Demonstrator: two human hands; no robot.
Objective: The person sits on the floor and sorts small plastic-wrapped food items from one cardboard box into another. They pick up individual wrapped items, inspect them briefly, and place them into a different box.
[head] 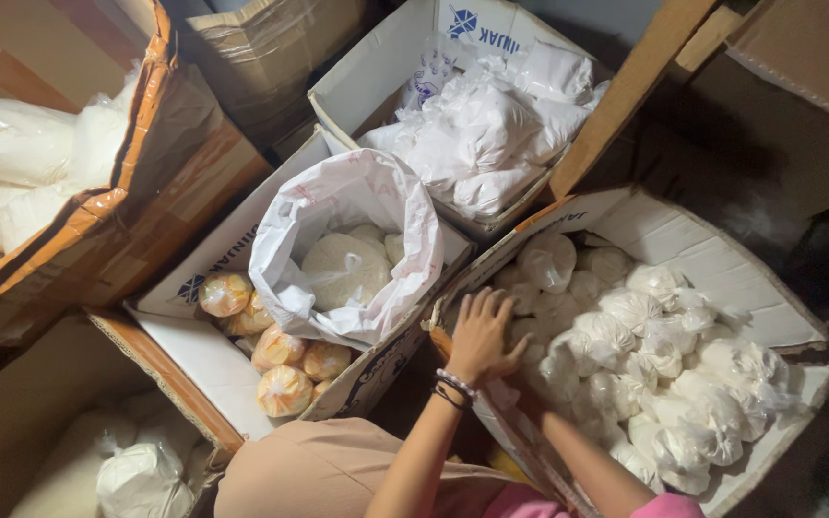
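The left hand [481, 331], fingers spread, presses on small knotted white plastic bags [626, 369] already crowding the open cardboard box [722, 259]; the right hand is hidden.

the right hand is hidden: its forearm [582, 460] runs behind the near cardboard wall of the box of tied white bags [722, 254], so whether it holds anything cannot be told. the left hand [485, 336] lies palm down, and what its fingers press on is covered. the brown box [98, 206] and its white sacks [16, 144] are cut off at the left edge. a white bag [141, 480] is cut at the bottom edge. the orange packets [285, 384] partly vanish under the open white sack [338, 249].
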